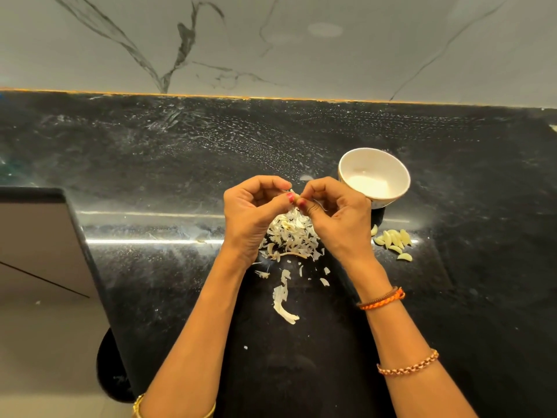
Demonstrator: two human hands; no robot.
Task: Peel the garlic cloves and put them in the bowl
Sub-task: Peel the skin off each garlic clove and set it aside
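Both hands (297,203) around a garlic clove (297,197)

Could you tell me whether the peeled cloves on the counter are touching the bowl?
Apart. The head view shows bare black counter between the peeled cloves and the bowl.

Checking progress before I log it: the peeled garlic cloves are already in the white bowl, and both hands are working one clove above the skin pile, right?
Not quite. The head view shows the peeled cloves lying on the black counter beside the bowl, not in it. The left hand and right hand do pinch one clove above the skin pile.
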